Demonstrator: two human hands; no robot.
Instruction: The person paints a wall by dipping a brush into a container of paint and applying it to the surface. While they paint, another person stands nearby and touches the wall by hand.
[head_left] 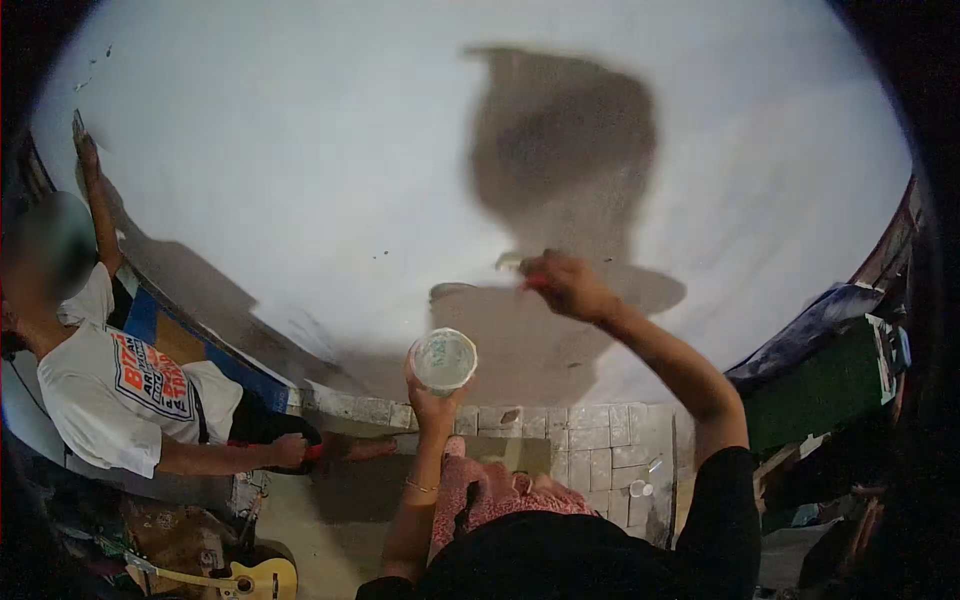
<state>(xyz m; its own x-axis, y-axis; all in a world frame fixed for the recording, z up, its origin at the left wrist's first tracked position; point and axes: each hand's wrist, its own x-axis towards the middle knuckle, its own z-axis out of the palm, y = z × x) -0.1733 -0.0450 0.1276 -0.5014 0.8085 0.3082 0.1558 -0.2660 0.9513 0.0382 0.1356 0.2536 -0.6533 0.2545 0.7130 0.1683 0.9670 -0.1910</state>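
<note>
My left hand is closed around a round white plastic tub, held up with its mouth toward me; greenish marks show inside it. My right hand, raised before the white wall, grips a small paintbrush by its red handle. The pale brush end points left, close to the wall surface. Dark shadows of my head, arm and tub fall across the wall.
At left a person in a white printed T-shirt reaches one hand up to the wall. A guitar lies lower left. A green board stands at right. Brick-patterned floor tiles run along the wall's foot, with a small white cup.
</note>
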